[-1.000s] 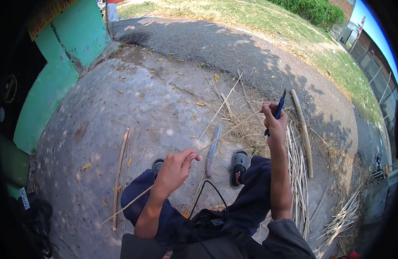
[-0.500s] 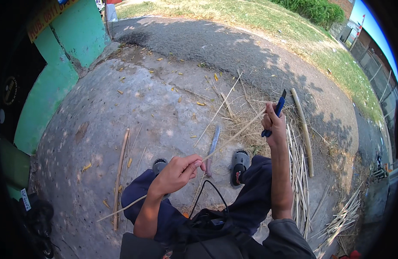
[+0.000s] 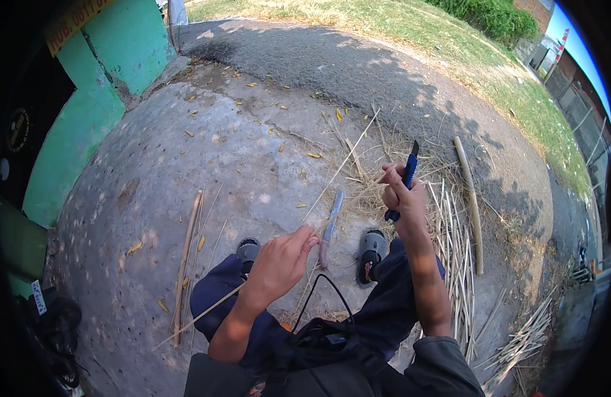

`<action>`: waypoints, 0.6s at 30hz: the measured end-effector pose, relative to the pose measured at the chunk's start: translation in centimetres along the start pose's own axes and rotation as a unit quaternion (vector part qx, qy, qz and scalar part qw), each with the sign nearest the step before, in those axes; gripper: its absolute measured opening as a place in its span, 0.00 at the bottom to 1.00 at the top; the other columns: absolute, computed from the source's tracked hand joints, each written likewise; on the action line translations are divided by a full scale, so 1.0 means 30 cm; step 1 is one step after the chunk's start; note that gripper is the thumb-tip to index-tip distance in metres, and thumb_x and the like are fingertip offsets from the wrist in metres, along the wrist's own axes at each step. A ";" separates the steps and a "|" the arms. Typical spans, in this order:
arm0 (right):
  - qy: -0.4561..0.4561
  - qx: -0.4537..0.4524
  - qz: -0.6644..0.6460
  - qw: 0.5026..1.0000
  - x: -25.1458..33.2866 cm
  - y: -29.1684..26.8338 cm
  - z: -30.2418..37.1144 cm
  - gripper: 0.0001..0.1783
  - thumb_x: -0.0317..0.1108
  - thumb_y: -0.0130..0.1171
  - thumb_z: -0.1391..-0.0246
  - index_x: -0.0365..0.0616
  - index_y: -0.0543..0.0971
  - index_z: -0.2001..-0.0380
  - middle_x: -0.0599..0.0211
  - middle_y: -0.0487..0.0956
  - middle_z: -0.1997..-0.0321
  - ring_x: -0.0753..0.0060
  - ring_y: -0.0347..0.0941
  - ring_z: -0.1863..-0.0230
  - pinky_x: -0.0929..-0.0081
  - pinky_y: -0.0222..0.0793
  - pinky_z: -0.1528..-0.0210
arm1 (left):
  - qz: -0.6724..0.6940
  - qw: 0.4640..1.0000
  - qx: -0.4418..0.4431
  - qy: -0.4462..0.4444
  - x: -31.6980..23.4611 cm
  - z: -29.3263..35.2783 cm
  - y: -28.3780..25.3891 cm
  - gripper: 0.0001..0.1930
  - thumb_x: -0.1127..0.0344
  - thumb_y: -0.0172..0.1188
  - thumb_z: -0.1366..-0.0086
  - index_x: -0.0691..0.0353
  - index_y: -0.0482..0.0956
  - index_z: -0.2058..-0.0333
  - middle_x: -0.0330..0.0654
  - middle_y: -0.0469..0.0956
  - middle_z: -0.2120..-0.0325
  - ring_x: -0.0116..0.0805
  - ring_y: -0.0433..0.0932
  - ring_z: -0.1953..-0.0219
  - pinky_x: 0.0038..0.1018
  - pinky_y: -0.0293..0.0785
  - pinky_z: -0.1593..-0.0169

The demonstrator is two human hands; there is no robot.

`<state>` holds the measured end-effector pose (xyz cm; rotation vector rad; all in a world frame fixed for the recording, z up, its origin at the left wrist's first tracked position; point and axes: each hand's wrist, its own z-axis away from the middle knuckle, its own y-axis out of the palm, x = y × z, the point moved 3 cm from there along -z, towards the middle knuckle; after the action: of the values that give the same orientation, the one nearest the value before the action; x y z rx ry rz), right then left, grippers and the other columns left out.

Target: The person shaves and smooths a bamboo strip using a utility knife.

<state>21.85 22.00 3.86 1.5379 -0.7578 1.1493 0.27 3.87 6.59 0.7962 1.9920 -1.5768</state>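
Note:
A thin, pale bamboo strip point(image 3: 209, 309) runs slantwise across my lap, its lower left end hanging past my knee. My left hand point(image 3: 278, 266) is closed on it, fingers pinched together. Its far end reaches my right hand point(image 3: 406, 200), pinched between thumb and finger. That same hand grips a blue utility knife point(image 3: 409, 172), whose dark blade is out and points up and away from me. On the ground between my feet lies a large knife point(image 3: 332, 215) with a grey blade and a brownish handle.
To the right lie a pile of split bamboo strips point(image 3: 454, 261), a thicker bamboo pole point(image 3: 470, 205) and another heap of strips point(image 3: 522, 341). Shavings point(image 3: 368, 198) litter the ground ahead. A bamboo stick point(image 3: 187, 271) lies left of my feet. A green wall point(image 3: 130, 53) stands far left.
My hands have come closer together. The right hand, with the utility knife, moved left and slightly down; the left hand moved a little up along with the strip.

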 end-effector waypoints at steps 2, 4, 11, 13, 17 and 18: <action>-0.029 -0.004 0.048 0.998 0.041 0.053 0.028 0.18 0.44 0.61 0.29 0.40 0.80 0.50 0.69 0.81 0.70 0.93 0.54 0.83 0.84 0.47 0.80 | 0.012 0.999 -0.015 -0.026 -0.008 0.002 -0.025 0.09 0.65 0.53 0.22 0.63 0.78 0.58 0.53 0.82 0.72 0.56 0.81 0.72 0.42 0.73 0.67; -0.125 -0.004 0.148 0.981 0.040 0.060 0.045 0.22 0.48 0.50 0.24 0.39 0.79 0.52 0.70 0.79 0.73 0.89 0.60 0.82 0.80 0.54 0.79 | 0.026 0.998 -0.028 -0.051 -0.003 0.003 -0.030 0.09 0.67 0.51 0.21 0.64 0.78 0.60 0.53 0.81 0.73 0.57 0.81 0.73 0.43 0.73 0.68; -0.245 0.190 0.472 0.825 -0.077 0.194 0.165 0.16 0.44 0.59 0.30 0.41 0.74 0.62 0.54 0.74 0.81 0.46 0.76 0.78 0.57 0.66 0.74 | 0.053 0.996 -0.046 -0.051 -0.015 0.013 -0.033 0.09 0.68 0.51 0.22 0.64 0.77 0.63 0.53 0.76 0.79 0.53 0.78 0.78 0.41 0.68 0.71; -0.254 0.190 0.468 0.825 -0.094 0.204 0.182 0.17 0.45 0.59 0.30 0.41 0.74 0.62 0.54 0.74 0.81 0.46 0.75 0.78 0.56 0.65 0.75 | 0.060 0.996 -0.048 -0.053 -0.021 0.013 -0.028 0.09 0.69 0.51 0.22 0.65 0.76 0.63 0.52 0.75 0.81 0.53 0.78 0.79 0.40 0.68 0.72; -0.267 0.192 0.471 0.818 -0.092 0.209 0.190 0.17 0.45 0.59 0.30 0.42 0.73 0.63 0.54 0.73 0.82 0.45 0.75 0.79 0.55 0.65 0.76 | 0.088 0.993 -0.063 -0.042 -0.026 0.017 -0.025 0.11 0.68 0.52 0.22 0.65 0.76 0.65 0.52 0.73 0.82 0.52 0.76 0.81 0.40 0.66 0.73; -0.267 0.191 0.471 0.818 -0.093 0.210 0.191 0.17 0.45 0.59 0.30 0.42 0.73 0.63 0.54 0.73 0.82 0.45 0.75 0.79 0.55 0.65 0.76 | 0.100 0.992 -0.067 -0.039 -0.029 0.018 -0.028 0.11 0.68 0.52 0.22 0.66 0.76 0.66 0.52 0.72 0.82 0.52 0.76 0.81 0.40 0.66 0.74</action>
<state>16.91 14.56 3.39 1.9015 -1.9154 1.6535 0.33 3.08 7.65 0.8401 1.8764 -1.3258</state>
